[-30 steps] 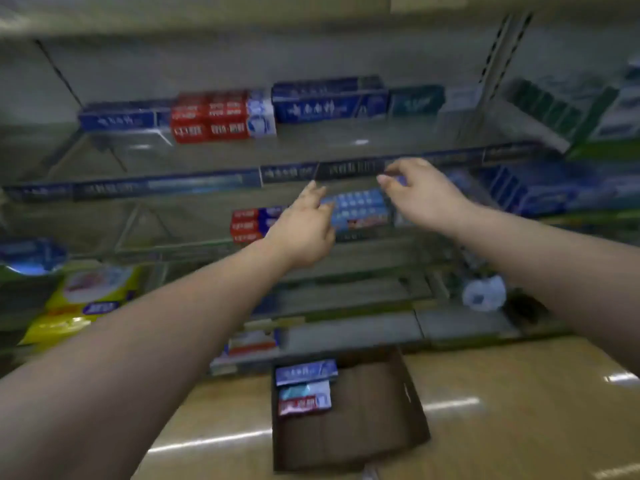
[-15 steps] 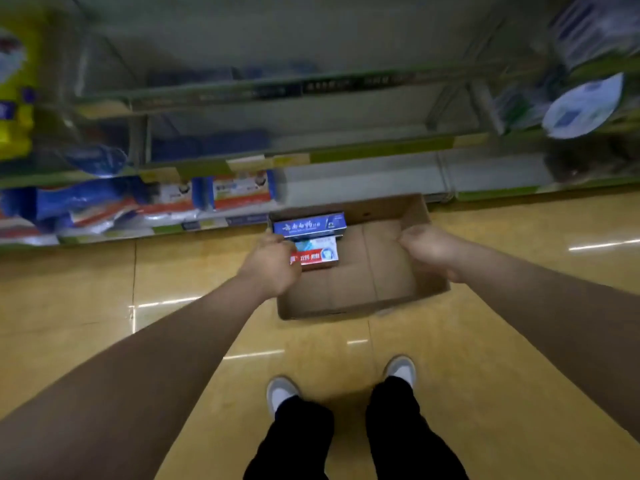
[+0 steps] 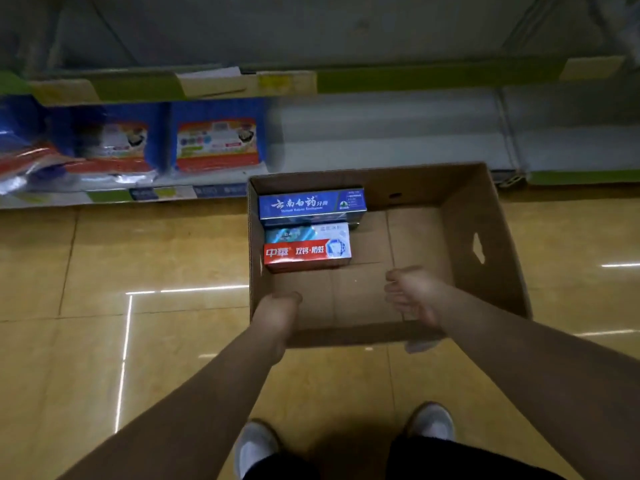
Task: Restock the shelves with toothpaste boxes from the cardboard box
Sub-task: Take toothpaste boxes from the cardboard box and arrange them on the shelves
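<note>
Your right hand hangs loosely open and empty inside the cardboard box; your left hand points fingers-down, grip unreadable. Far-left corner: blue toothpaste box, pale toothpaste box, red toothpaste box, long axes crosswise, directly ahead of your nearer left hand

Cardboard box: plain brown, no print. Inside it:
- blue toothpaste box: royal blue, white script, small green patch at one end.
- teal toothpaste box: teal fading to white.
- red toothpaste box: red, white characters, pale blue-and-white end panel.

Floor: glossy amber-yellow tiles, thin dark joints, white light streaks.
Shelf edge strip: green, with yellow and cream tags.
Packs on the low shelf: blue, white-and-orange labels, red bands.
Shoes: pale grey.
Trousers: black.
</note>
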A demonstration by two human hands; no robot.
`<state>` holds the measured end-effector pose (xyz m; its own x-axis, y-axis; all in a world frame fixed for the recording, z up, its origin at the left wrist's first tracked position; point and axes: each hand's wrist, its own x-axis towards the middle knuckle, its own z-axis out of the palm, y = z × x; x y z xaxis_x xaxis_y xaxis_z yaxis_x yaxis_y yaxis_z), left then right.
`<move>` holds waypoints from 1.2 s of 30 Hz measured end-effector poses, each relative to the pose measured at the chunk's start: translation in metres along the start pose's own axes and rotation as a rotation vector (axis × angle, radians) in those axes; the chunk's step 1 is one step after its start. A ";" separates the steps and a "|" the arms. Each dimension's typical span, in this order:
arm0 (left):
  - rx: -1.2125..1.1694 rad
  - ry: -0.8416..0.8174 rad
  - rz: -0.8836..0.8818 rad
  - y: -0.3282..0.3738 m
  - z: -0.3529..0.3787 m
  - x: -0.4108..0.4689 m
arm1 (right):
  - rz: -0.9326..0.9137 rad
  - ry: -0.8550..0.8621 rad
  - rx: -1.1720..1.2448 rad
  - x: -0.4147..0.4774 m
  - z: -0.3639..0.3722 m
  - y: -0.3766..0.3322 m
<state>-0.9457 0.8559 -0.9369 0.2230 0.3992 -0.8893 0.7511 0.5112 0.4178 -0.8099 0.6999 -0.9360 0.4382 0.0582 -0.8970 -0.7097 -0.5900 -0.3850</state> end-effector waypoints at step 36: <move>-0.822 0.002 -0.141 0.014 0.039 0.201 | -0.069 -0.386 0.180 0.207 0.072 -0.001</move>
<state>-0.8660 0.9141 -1.1170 0.1595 0.2911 -0.9433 0.0782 0.9488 0.3060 -0.7581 0.7703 -1.1374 0.2740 0.4097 -0.8701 -0.7855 -0.4266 -0.4483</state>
